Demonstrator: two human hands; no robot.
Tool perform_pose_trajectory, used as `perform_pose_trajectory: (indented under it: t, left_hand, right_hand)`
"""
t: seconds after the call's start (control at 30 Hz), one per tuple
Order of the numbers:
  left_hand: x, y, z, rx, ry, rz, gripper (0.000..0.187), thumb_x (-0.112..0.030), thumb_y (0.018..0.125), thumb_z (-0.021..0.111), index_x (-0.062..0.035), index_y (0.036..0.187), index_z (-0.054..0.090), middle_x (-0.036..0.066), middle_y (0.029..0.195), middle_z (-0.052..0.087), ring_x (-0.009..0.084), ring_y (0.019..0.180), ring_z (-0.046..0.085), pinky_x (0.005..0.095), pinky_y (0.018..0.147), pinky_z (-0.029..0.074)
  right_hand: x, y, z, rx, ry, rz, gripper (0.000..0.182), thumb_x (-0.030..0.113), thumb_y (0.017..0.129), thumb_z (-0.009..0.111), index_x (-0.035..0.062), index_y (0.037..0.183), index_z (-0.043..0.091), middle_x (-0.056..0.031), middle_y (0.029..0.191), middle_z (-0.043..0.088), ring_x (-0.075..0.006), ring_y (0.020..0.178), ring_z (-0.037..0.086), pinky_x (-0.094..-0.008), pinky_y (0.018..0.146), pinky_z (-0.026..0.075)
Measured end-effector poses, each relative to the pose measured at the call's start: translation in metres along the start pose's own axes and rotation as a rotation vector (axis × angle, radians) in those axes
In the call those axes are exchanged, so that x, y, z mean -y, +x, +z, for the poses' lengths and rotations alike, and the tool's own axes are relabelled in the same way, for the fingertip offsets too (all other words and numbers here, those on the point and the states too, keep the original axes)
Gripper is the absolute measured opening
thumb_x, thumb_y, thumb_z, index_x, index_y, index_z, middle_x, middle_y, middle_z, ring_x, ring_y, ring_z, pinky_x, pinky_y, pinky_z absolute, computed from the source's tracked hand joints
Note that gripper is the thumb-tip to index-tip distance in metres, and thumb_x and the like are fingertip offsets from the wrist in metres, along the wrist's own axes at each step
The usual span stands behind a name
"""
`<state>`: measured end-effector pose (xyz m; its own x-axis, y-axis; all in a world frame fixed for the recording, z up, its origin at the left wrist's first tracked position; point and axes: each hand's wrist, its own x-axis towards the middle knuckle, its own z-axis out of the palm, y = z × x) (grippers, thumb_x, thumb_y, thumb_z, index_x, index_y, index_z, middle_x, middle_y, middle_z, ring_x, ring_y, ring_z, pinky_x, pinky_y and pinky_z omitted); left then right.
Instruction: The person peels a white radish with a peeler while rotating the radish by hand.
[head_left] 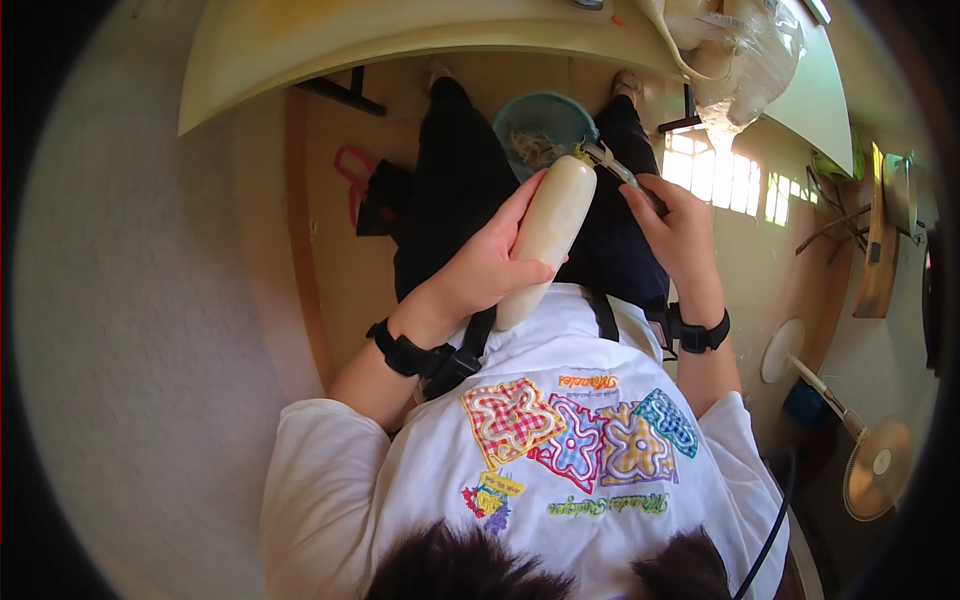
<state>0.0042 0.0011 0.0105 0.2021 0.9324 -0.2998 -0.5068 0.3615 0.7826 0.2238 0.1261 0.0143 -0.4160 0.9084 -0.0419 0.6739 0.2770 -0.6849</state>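
Note:
A long white radish [548, 240] lies slanted over my lap, its greenish top end pointing away from me. My left hand [500, 255] is wrapped round its middle, thumb across the near side. My right hand [672, 222] is closed on the handle of a peeler [618, 170], whose head is at the radish's top end. Whether the blade touches the skin I cannot tell. Below, between my legs, a blue-green basin [572, 115] on the floor holds pale peelings.
A pale table [400, 35] spans the far side, with a plastic bag [745, 70] of white radishes at its right. A black bag with a pink handle [355, 172] is on the floor at left. A fan [880, 465] and folded chairs [872, 255] stand at right.

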Motion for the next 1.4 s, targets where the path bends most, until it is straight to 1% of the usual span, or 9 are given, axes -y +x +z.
perform_pose_trajectory:
  t: [0.13,0.2,0.3,0.4,0.63,0.8,0.87,1.17,1.4]
  left_hand:
    - [0.005,0.001,-0.003,0.002,-0.021,0.003,0.102,-0.007,0.08,0.072,-0.0068,0.161,0.011,0.01,0.143,0.049,0.0178,0.117,0.058,0.0335,0.102,0.048]
    - [0.004,0.001,-0.004,-0.011,-0.02,0.031,0.102,-0.007,0.08,0.072,-0.0069,0.161,0.011,0.01,0.143,0.049,0.0177,0.115,0.058,0.0332,0.101,0.048]
    - [-0.005,-0.001,-0.003,-0.028,0.006,-0.019,0.102,-0.006,0.08,0.072,-0.0075,0.161,0.011,0.01,0.14,0.051,0.0174,0.111,0.06,0.0324,0.098,0.05]
    - [-0.006,0.0,-0.003,-0.053,-0.023,-0.025,0.1,-0.006,0.081,0.071,-0.0081,0.161,0.011,0.01,0.137,0.052,0.0173,0.107,0.061,0.0318,0.092,0.052]
    - [-0.01,0.001,-0.006,-0.071,-0.109,-0.017,0.095,-0.003,0.084,0.067,-0.0087,0.161,0.013,0.011,0.132,0.053,0.0197,0.105,0.062,0.0335,0.084,0.056]
    - [-0.011,0.002,-0.007,-0.074,-0.149,-0.011,0.092,-0.002,0.085,0.066,-0.0087,0.161,0.015,0.012,0.133,0.053,0.0208,0.105,0.062,0.0349,0.083,0.058]
    - [-0.013,0.003,-0.007,-0.07,-0.204,-0.016,0.092,0.003,0.083,0.061,-0.0089,0.161,0.012,0.012,0.132,0.052,0.0204,0.102,0.062,0.034,0.083,0.056]
    - [-0.012,0.001,-0.006,-0.072,-0.261,-0.031,0.091,0.004,0.085,0.061,-0.0094,0.161,0.013,0.011,0.134,0.051,0.0196,0.106,0.061,0.0341,0.086,0.055]
    - [-0.012,0.0,-0.007,-0.061,-0.237,-0.027,0.091,0.005,0.085,0.06,-0.0093,0.161,0.012,0.011,0.131,0.052,0.0188,0.104,0.061,0.0339,0.087,0.054]
  right_hand:
    - [0.003,0.0,0.002,-0.006,0.047,-0.002,0.024,0.022,0.088,0.078,0.0005,0.097,0.073,-0.0151,0.072,0.066,-0.0247,0.059,0.06,-0.0327,0.057,0.046]
    - [0.003,-0.002,0.005,-0.037,0.165,0.028,0.023,0.02,0.089,0.077,-0.0012,0.097,0.072,-0.0104,0.064,0.059,-0.0156,0.056,0.052,-0.0292,0.054,0.041]
    - [0.008,-0.004,0.003,0.005,0.232,0.082,0.023,0.02,0.09,0.076,-0.0022,0.097,0.072,-0.0051,0.06,0.053,-0.0092,0.057,0.044,-0.0264,0.053,0.037]
    - [0.014,-0.005,0.002,0.006,0.258,0.067,0.023,0.019,0.09,0.077,-0.0025,0.096,0.072,-0.002,0.059,0.049,-0.0075,0.056,0.041,-0.0257,0.051,0.034]
    - [0.023,-0.011,0.003,0.027,0.331,0.021,0.022,0.017,0.089,0.078,-0.002,0.099,0.072,-0.0065,0.069,0.06,-0.0091,0.062,0.052,-0.0261,0.057,0.042]
    - [0.037,-0.017,0.002,0.132,0.27,-0.071,0.022,0.015,0.087,0.078,-0.0006,0.101,0.072,-0.0099,0.078,0.067,-0.0142,0.065,0.059,-0.0273,0.06,0.046]
    - [0.039,-0.018,0.004,0.133,0.294,-0.098,0.021,0.016,0.087,0.078,0.0004,0.101,0.073,-0.0097,0.077,0.066,-0.0158,0.063,0.059,-0.0286,0.058,0.045]
    - [0.048,-0.021,0.004,0.265,0.234,-0.241,0.02,0.017,0.085,0.079,0.0053,0.1,0.075,-0.0081,0.07,0.061,-0.0196,0.058,0.058,-0.0314,0.054,0.045]
    - [0.047,-0.018,0.006,0.242,0.17,-0.279,0.021,0.019,0.084,0.08,0.0065,0.1,0.076,-0.0077,0.07,0.061,-0.0218,0.057,0.059,-0.0324,0.053,0.046]
